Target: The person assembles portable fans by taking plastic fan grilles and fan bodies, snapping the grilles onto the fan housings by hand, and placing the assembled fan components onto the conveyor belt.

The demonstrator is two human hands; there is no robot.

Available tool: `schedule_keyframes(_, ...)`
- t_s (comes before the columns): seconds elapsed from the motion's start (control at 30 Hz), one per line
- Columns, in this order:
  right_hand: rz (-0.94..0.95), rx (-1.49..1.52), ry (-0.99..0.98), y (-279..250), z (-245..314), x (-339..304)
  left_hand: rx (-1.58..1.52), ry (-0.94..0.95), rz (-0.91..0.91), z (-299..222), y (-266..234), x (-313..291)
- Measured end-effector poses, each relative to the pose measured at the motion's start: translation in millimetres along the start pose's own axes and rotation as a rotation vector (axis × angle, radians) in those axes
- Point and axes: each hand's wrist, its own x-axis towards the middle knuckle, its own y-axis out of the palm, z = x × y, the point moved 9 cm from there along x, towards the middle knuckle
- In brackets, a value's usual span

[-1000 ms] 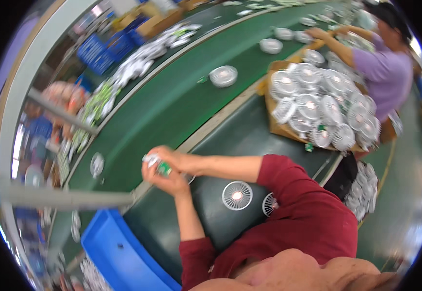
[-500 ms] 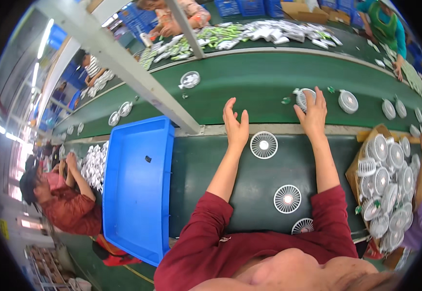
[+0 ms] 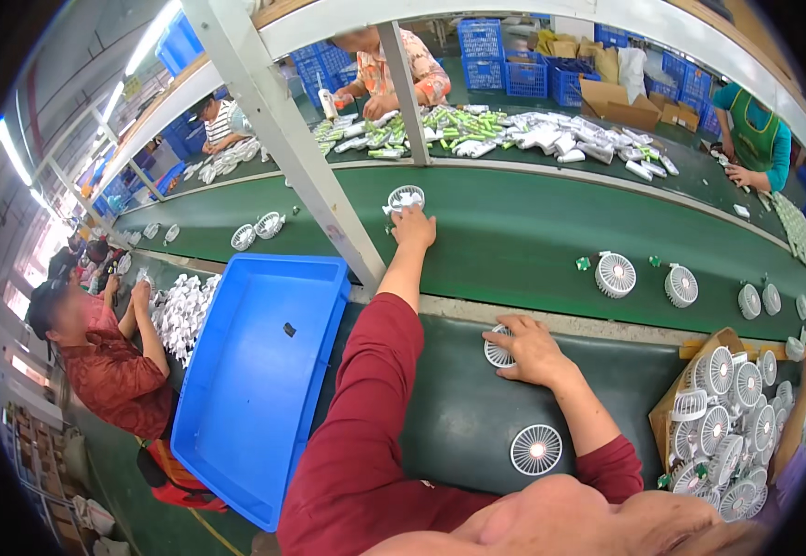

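Note:
My left hand (image 3: 412, 229) reaches far forward over the green belt, its fingers closed on the near edge of a white fan head (image 3: 407, 196) with white parts inside its round cage. On the dark bench, my right hand (image 3: 535, 352) bends its thumb and fingers round a white round fan grille (image 3: 497, 347), covering part of it. Nearer to me lies a second spoked fan grille (image 3: 536, 450), flat and untouched.
A large blue tray (image 3: 269, 371) with a small black piece stands at left. At right, a cardboard box (image 3: 667, 398) is heaped with fan heads. More fan heads (image 3: 615, 275) sit on the green belt (image 3: 514, 232). A slanted grey post (image 3: 306, 139) rises near my left arm. Co-workers sit around.
My left hand has gone forward and left onto the fan head on the belt. My right hand has come back from the belt to the grille on the bench. The view has shifted.

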Motion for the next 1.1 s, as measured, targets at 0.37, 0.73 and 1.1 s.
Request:
schedule_keyframes(0.37, 0.005, 0.191, -0.026, -7.2, -19.5, 1.6, -0.595, 0.638, -0.163, -75.4, -22.7, -89.4)
schedule_keyframes(0.73, -0.428, 0.917, 0.248, -42.2, -73.3, 2.6, -0.687, 0.383, 0.016, -92.5, 16.4, -164.9)
schedule_keyframes(1.1, -0.701, 0.225, -0.02, -78.4, -4.6, -5.6, -2.24, -0.106, 0.733, -112.8, 17.7, -237.4)
